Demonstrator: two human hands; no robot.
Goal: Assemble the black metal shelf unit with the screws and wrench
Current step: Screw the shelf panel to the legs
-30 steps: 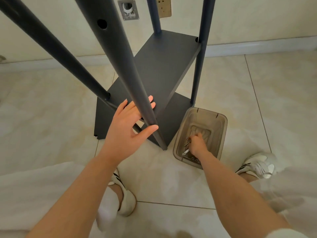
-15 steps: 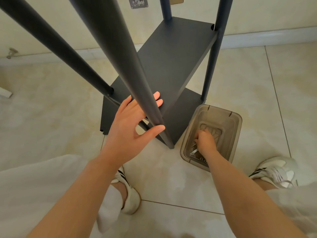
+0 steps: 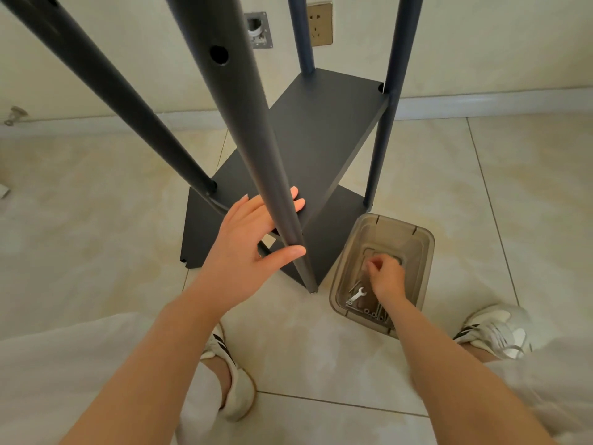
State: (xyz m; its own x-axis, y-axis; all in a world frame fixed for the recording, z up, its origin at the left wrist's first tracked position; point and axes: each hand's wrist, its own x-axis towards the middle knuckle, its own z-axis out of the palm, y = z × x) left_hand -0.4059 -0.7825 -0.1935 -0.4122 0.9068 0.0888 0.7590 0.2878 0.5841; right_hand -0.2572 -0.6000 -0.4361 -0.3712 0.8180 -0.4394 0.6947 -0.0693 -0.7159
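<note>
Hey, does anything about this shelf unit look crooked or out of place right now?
The upper shelf panel seems to slope down from the far posts toward the left hand, though the wide lens may exaggerate it. The near post shows an empty screw hole. Nothing looks spilled or damaged.

1. We take this for a home room: a brass-coloured square wall socket [image 3: 318, 24] sits in a cream painted wall [image 3: 497, 43].
2. Below the socket, a pale skirting board [image 3: 481, 102] meets glossy beige floor tiles [image 3: 96, 220].
</note>
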